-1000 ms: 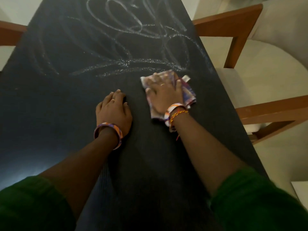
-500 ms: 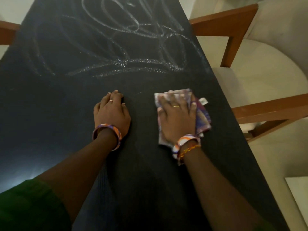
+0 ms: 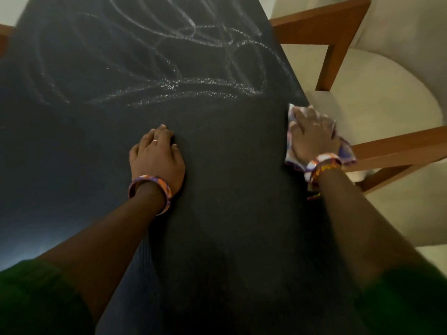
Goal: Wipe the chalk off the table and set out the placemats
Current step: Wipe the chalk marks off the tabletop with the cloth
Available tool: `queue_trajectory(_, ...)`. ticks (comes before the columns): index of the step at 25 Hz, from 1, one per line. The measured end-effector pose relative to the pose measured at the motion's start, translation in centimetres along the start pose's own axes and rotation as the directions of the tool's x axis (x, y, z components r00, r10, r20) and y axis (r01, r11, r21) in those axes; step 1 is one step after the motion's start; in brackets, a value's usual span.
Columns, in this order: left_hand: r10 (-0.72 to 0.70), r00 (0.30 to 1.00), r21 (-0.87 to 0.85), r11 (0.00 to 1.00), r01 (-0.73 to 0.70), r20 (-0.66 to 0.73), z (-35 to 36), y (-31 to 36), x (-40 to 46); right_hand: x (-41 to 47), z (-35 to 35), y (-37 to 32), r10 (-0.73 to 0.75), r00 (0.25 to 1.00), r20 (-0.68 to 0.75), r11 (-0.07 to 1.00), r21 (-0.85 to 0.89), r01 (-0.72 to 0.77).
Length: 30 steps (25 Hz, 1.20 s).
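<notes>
A dark table (image 3: 217,213) fills the view, with white chalk scribbles (image 3: 183,56) across its far half. My right hand (image 3: 312,136) presses flat on a purple and white patterned cloth (image 3: 346,153) at the table's right edge, part of the cloth hanging past the edge. My left hand (image 3: 157,158) rests on the bare dark surface near the middle, fingers slightly bent and holding nothing. No placemats are in view.
A wooden chair with a cream seat (image 3: 377,97) stands close against the table's right side, its armrest (image 3: 399,151) just beyond the cloth. A second wooden chair part (image 3: 3,37) shows at the far left edge.
My right hand has slid the cloth to the right, from the table's middle out to its right edge. The left hand has stayed in place.
</notes>
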<state>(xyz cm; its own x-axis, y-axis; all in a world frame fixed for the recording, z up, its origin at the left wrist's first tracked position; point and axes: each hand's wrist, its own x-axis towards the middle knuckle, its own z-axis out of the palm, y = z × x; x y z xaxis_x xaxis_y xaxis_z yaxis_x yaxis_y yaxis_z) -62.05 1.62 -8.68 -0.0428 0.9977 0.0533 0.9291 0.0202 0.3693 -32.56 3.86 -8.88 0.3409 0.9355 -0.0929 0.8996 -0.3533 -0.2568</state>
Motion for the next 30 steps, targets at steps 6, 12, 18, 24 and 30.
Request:
queue_trajectory(6,0.008,1.000,-0.014,1.000,-0.008,-0.007,0.0,0.0,-0.1,-12.8,0.8,-1.1,-0.005,0.998,0.070,0.971,-0.239,0.022)
queue_trajectory(12,0.020,0.999,0.006,1.000,-0.020,-0.027,0.3,-0.3,0.0,0.7,0.1,-4.0,0.006,0.999,0.041,1.000,-0.019,-0.005)
queue_trajectory(18,0.046,0.998,-0.005,0.999,-0.046,-0.031,0.1,-0.4,0.0,-8.5,0.9,1.1,-0.035,0.999,0.014,0.997,-0.062,0.036)
queue_trajectory(24,0.085,0.996,0.005,0.996,-0.085,0.015,-0.3,-0.5,-0.3,-27.9,1.5,7.5,0.113,0.994,0.003,0.972,-0.209,-0.110)
queue_trajectory(30,0.284,0.948,-0.030,0.959,-0.283,0.144,-2.1,-3.6,-3.8,-24.2,1.0,3.6,0.201,0.978,-0.050,0.979,-0.033,-0.203)
